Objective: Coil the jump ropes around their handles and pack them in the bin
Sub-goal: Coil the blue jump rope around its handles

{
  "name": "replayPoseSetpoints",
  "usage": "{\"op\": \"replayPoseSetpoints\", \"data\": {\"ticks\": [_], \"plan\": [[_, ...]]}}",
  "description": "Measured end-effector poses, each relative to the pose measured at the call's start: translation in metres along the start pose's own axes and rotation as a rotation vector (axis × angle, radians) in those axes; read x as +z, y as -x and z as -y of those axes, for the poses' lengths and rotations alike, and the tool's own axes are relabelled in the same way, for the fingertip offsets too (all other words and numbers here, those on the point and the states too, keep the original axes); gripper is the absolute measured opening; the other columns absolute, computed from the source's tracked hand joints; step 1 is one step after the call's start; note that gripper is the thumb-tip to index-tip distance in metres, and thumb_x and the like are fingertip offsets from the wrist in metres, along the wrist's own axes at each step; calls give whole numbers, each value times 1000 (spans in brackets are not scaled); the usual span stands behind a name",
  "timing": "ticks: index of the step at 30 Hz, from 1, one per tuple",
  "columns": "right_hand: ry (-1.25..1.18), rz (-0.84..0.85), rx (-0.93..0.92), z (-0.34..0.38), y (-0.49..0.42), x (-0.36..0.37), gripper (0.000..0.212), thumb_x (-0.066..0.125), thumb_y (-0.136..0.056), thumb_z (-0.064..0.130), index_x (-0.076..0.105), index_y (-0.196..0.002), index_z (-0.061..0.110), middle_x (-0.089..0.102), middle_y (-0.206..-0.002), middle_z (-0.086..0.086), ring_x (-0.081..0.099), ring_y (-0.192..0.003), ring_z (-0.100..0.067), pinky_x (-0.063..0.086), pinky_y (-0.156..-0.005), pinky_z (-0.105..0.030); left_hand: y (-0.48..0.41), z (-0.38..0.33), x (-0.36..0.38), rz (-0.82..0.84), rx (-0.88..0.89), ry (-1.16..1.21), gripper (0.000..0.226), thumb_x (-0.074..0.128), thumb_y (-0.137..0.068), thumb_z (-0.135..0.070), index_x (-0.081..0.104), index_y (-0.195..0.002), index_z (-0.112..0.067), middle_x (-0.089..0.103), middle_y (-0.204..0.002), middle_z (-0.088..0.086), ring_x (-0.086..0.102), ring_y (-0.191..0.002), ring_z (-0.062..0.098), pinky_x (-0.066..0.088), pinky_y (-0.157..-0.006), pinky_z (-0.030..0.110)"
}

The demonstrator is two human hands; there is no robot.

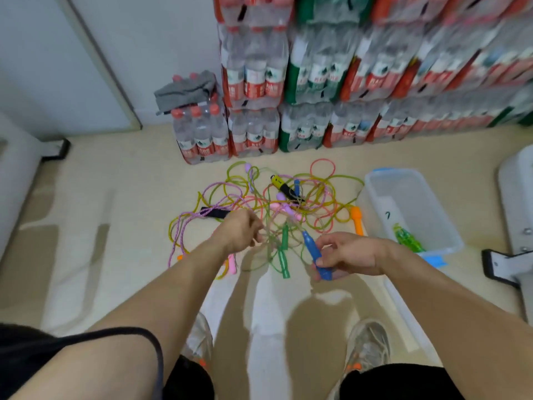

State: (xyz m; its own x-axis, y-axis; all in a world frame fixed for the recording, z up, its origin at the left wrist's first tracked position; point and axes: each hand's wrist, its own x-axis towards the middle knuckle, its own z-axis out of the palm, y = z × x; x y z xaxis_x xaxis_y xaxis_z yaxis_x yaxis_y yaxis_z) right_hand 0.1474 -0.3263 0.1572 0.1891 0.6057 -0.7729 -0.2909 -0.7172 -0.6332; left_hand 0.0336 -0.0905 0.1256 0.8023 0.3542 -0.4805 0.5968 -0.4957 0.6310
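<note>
Glossy floor (115,197): left hand (240,233) pinches cord (269,247), right hand (349,254) grips tapered handle (312,248).

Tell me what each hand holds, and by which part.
Right hand grips the blue handle by its lower half. Left hand seems to pinch a rope strand.

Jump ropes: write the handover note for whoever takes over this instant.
Left hand: grips rope strands pulled up from the tangle.
Right hand: holds the blue handle.
Things: tangled pile of ropes on the floor just ahead; a green handle shows between the hands; clear bin on the right.
Done: one green bundle already lies in the bin.
Left: free the blue rope, coil it round its handles and bin it, then probably do the same for the rest of the pile.
</note>
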Motion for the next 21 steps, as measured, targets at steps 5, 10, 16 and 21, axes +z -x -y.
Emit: {"op": "replayPoseSetpoints", "data": {"ticks": [5,10,16,21], "plan": [[93,-338,-207,46,46,21,25,54,-87,4,54,-100,25,40,-76,0,38,-59,-15,56,-58,-33,58,-85,-62,200,102,458,19,46,-104,-4,64,-102,0,71,-65,6,58,-42,9,46,-43,19],[153,-267,-332,77,80,42,35,71,-91,29,64,-125,35,41,-72,7,39,-58,-10,46,-57,-27,113,-143,-95,286,176,951,23,45,-105,-15,61,-115,-1,66,-66,0,56,-46,5,48,-44,14],[130,-311,-491,98,106,63,27,58,-102,31,73,-98,8,45,-57,4,40,-46,-7,43,-53,-23,128,-152,-117,105,189,1132,33,53,-101,-33,59,-114,-3,76,-91,8,68,-68,11,58,-62,19],[-189,-308,-469,123,118,71,33,59,-101,36,63,-83,10,48,-63,-1,41,-43,-8,43,-48,-23,127,-136,-97,118,167,987,48,56,-90,-54,66,-110,-12,75,-100,-1,72,-85,23,57,-73,29]]}}
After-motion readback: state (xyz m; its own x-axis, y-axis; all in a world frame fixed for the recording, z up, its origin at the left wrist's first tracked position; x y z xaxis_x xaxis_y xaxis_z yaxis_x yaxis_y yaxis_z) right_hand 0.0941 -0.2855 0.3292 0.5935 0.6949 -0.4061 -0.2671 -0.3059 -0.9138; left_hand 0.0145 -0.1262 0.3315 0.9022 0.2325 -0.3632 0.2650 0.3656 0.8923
